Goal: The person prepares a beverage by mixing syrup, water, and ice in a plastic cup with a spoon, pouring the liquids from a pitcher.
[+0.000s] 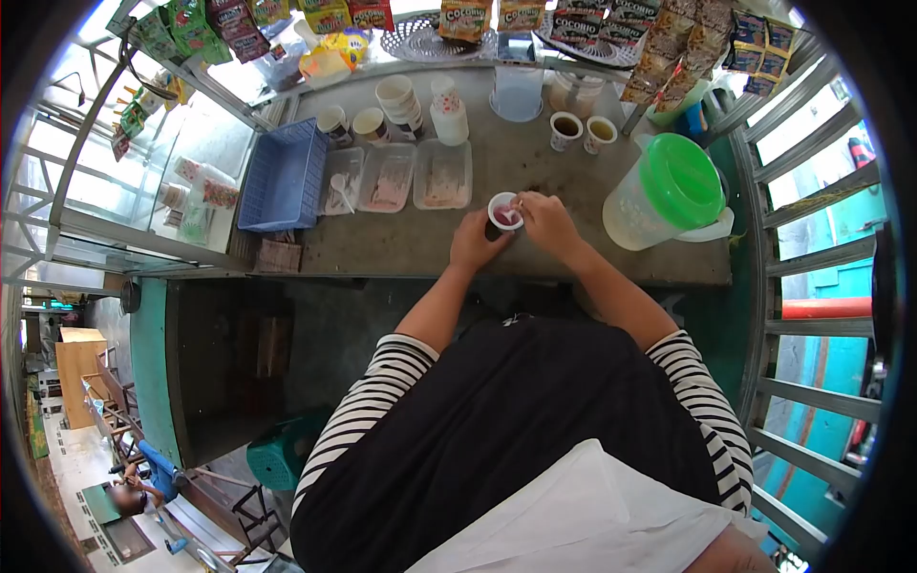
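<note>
Near the counter's front edge, my left hand (475, 241) is wrapped round a small white cup (493, 203) with something pinkish inside. My right hand (548, 223) is closed at the cup's right rim, its fingers pinching what looks like a white spoon (512, 216) that dips into the cup. Most of the spoon's handle is hidden by the fingers. Left of the cup are clear tubs (443, 175) with pinkish powder, and a white spoon (343, 191) rests in the leftmost one.
A blue basket (282, 177) stands at the left. Stacked cups (396, 98) and a bottle (449, 116) are behind the tubs. Two filled cups (600, 135) and a green-lidded pitcher (659, 196) stand at the right. Sachets (465, 21) hang overhead. A person (134, 495) sits far off, lower left.
</note>
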`<action>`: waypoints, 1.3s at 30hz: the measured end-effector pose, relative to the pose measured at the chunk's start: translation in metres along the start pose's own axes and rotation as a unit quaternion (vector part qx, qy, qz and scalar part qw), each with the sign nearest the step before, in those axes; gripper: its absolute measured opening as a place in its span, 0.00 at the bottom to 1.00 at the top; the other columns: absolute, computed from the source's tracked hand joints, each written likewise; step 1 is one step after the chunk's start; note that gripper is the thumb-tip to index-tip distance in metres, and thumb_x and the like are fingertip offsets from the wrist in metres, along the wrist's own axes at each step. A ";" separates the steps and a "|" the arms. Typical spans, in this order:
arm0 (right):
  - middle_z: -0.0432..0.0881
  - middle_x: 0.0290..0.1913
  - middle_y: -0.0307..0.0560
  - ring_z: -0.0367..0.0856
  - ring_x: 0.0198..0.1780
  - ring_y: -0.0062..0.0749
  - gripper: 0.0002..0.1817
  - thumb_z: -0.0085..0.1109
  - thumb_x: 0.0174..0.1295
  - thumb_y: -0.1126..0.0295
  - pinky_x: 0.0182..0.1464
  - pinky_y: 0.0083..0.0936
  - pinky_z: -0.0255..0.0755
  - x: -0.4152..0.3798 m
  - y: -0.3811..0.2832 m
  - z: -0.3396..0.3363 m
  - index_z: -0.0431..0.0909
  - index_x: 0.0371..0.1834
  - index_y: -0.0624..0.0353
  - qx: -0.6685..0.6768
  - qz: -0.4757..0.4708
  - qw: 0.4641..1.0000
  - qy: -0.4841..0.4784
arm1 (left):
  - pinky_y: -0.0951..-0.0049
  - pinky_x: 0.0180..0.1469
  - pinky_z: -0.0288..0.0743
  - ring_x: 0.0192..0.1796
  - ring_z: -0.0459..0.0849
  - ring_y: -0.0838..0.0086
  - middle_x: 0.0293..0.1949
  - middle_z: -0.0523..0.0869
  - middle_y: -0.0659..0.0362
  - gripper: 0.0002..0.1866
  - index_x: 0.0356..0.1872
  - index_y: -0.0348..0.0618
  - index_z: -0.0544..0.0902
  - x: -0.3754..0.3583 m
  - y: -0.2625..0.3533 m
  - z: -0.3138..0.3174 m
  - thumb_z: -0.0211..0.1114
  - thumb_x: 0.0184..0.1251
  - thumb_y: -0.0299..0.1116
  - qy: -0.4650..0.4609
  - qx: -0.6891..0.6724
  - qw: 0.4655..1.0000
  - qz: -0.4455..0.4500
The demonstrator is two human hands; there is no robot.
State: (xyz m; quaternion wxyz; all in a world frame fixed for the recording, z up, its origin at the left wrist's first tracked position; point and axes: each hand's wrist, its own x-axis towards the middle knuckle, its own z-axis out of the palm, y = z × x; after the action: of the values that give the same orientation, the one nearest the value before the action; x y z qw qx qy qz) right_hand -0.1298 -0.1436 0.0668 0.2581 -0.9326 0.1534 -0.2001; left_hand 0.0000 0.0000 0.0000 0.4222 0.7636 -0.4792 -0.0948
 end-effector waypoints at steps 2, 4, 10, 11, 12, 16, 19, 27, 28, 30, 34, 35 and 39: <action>0.86 0.42 0.44 0.84 0.47 0.40 0.05 0.56 0.66 0.69 0.45 0.40 0.69 -0.002 -0.001 -0.007 0.81 0.40 0.53 0.056 0.002 0.998 0.037 | 0.56 0.58 0.76 0.57 0.81 0.55 0.52 0.85 0.51 0.30 0.57 0.47 0.81 -0.003 0.006 -0.002 0.76 0.52 0.44 -0.006 0.013 1.000 0.004; 0.86 0.42 0.43 0.84 0.47 0.41 0.05 0.55 0.66 0.69 0.45 0.40 0.69 -0.001 -0.001 -0.008 0.81 0.40 0.53 0.043 0.009 0.999 0.023 | 0.56 0.58 0.76 0.56 0.81 0.55 0.52 0.85 0.51 0.30 0.57 0.46 0.81 -0.003 -0.002 0.000 0.76 0.52 0.45 -0.003 0.008 1.000 -0.001; 0.86 0.42 0.43 0.83 0.46 0.43 0.05 0.55 0.67 0.70 0.45 0.40 0.69 -0.003 -0.004 -0.002 0.81 0.40 0.54 0.049 0.002 0.998 0.032 | 0.56 0.52 0.78 0.52 0.83 0.54 0.47 0.85 0.50 0.30 0.57 0.46 0.79 -0.003 0.003 -0.003 0.76 0.52 0.45 -0.003 0.019 1.000 -0.024; 0.86 0.41 0.43 0.84 0.45 0.44 0.05 0.55 0.67 0.70 0.45 0.40 0.69 -0.003 -0.001 0.000 0.81 0.40 0.54 0.082 0.002 0.996 0.034 | 0.55 0.52 0.78 0.51 0.83 0.52 0.46 0.85 0.49 0.32 0.57 0.44 0.79 -0.001 0.003 -0.002 0.77 0.51 0.48 0.001 0.011 1.000 -0.022; 0.86 0.41 0.43 0.84 0.45 0.44 0.05 0.55 0.67 0.70 0.45 0.40 0.69 -0.002 -0.001 -0.002 0.81 0.40 0.54 0.083 0.003 0.996 0.033 | 0.54 0.51 0.77 0.50 0.83 0.51 0.46 0.84 0.47 0.35 0.56 0.42 0.79 -0.001 0.003 -0.002 0.77 0.50 0.50 0.006 0.004 1.000 -0.019; 0.85 0.40 0.49 0.83 0.46 0.49 0.06 0.54 0.67 0.73 0.47 0.41 0.72 0.003 -0.001 -0.010 0.81 0.42 0.57 0.121 0.018 0.992 0.037 | 0.55 0.50 0.78 0.49 0.83 0.53 0.45 0.85 0.49 0.32 0.58 0.45 0.78 -0.003 0.003 -0.001 0.76 0.51 0.45 0.011 0.008 1.000 -0.025; 0.84 0.41 0.53 0.83 0.42 0.51 0.06 0.54 0.68 0.75 0.45 0.39 0.75 -0.003 0.008 0.000 0.81 0.42 0.61 0.170 0.022 0.985 0.017 | 0.55 0.51 0.78 0.51 0.83 0.53 0.47 0.85 0.49 0.32 0.59 0.45 0.78 -0.003 0.004 -0.001 0.76 0.52 0.45 0.003 0.015 1.000 -0.010; 0.84 0.40 0.54 0.82 0.46 0.54 0.06 0.54 0.65 0.75 0.48 0.42 0.75 0.008 0.003 -0.015 0.80 0.41 0.59 0.154 -0.004 0.987 0.036 | 0.56 0.52 0.77 0.51 0.83 0.53 0.46 0.85 0.49 0.31 0.54 0.44 0.81 -0.003 0.003 0.001 0.78 0.52 0.50 0.024 0.028 0.999 0.021; 0.84 0.40 0.53 0.82 0.46 0.53 0.06 0.54 0.65 0.74 0.48 0.42 0.75 0.009 0.003 -0.015 0.81 0.41 0.59 0.145 -0.016 0.989 0.025 | 0.56 0.52 0.77 0.51 0.83 0.53 0.46 0.85 0.49 0.31 0.54 0.44 0.81 -0.002 0.004 0.001 0.78 0.52 0.50 0.025 0.027 0.999 0.022; 0.85 0.40 0.52 0.83 0.45 0.52 0.06 0.55 0.65 0.74 0.48 0.41 0.75 0.009 0.002 -0.016 0.81 0.41 0.59 0.135 -0.031 0.990 0.015 | 0.56 0.53 0.77 0.52 0.83 0.53 0.47 0.85 0.49 0.31 0.54 0.44 0.81 -0.003 0.004 0.000 0.78 0.52 0.50 0.010 0.033 0.999 0.005; 0.86 0.42 0.49 0.84 0.44 0.50 0.07 0.56 0.64 0.72 0.47 0.41 0.76 0.002 -0.002 -0.010 0.82 0.41 0.57 0.065 -0.041 0.997 -0.007 | 0.56 0.53 0.77 0.52 0.83 0.53 0.47 0.85 0.49 0.31 0.54 0.45 0.81 -0.002 0.003 0.000 0.78 0.52 0.51 0.017 0.023 0.999 0.015; 0.86 0.42 0.49 0.85 0.43 0.49 0.07 0.56 0.64 0.72 0.46 0.42 0.76 0.002 -0.001 -0.008 0.82 0.41 0.56 0.072 -0.043 0.996 0.005 | 0.56 0.55 0.77 0.54 0.82 0.54 0.50 0.85 0.51 0.32 0.56 0.45 0.80 -0.001 0.002 -0.001 0.78 0.52 0.50 0.000 0.025 1.000 0.007; 0.86 0.41 0.48 0.85 0.42 0.49 0.06 0.55 0.64 0.71 0.43 0.43 0.75 0.010 -0.004 -0.009 0.81 0.40 0.56 0.101 -0.035 0.994 0.027 | 0.56 0.56 0.77 0.55 0.82 0.55 0.51 0.85 0.52 0.33 0.58 0.46 0.80 -0.003 0.005 -0.002 0.78 0.51 0.49 -0.009 0.033 0.999 -0.014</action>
State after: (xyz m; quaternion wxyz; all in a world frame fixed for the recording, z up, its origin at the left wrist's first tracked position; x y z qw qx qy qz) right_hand -0.1246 -0.1478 0.0793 0.3400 -0.9007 0.1067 -0.2483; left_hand -0.0039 0.0022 0.0045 0.3911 0.7827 -0.4753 -0.0921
